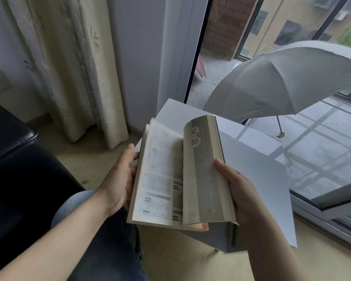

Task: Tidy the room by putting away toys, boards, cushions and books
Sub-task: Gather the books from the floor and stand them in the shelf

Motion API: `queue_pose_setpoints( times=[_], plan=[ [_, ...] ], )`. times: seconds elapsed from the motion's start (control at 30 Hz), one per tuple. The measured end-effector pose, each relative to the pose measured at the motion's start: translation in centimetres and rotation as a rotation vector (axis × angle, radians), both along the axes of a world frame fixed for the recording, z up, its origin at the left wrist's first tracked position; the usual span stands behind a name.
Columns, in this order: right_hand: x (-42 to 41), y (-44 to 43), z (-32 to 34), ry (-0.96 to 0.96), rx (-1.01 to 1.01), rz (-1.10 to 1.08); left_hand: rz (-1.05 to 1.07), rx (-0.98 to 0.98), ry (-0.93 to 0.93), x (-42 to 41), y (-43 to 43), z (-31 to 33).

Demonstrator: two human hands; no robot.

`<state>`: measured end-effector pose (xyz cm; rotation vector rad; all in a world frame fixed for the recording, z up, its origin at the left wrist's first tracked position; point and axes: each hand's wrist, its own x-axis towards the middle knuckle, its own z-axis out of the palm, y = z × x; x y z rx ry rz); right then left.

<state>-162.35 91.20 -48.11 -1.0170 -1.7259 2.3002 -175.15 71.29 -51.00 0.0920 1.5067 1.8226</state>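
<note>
Both hands grip thick open book [182,179] above white table [261,175]: left hand [120,179] curled round left cover, right hand [239,187] round page block; pages blurred.

Two large Chinese characters, 菜 [193,131] above 部 [195,141], printed black in a column, each on a pale rounded patch near the top of the grey right-hand page [203,185] of the open book [181,173]. Down the same page, a line of small pale marks [208,176], too tiny to read. On the left-hand page [158,179], blocks of dark print and grey bars, blurred, perhaps headings and lists, none of it legible. No other lettering legible elsewhere.
</note>
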Motion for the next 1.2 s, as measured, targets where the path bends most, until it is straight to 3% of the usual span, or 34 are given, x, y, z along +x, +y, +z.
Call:
queue_pose_setpoints(
  times=[0.5,0.8,1.07,1.2],
  plan=[
    [-0.7,-0.7,-0.5,0.016,-0.039,-0.007,0.035,0.120,-0.031,0.1,-0.4,0.3],
    [-0.5,-0.4,-0.2,-0.004,0.049,-0.001,0.007,0.151,0.026,0.2,-0.4,0.5],
    [1.6,2.4,2.2,0.026,0.174,-0.061,-0.193,0.304,0.015,1.4,4.7,3.8],
    [3.3,3.7,2.8,0.000,0.300,-0.042,-0.348,0.218,0.029,3.2,7.9,3.1]
  ],
)
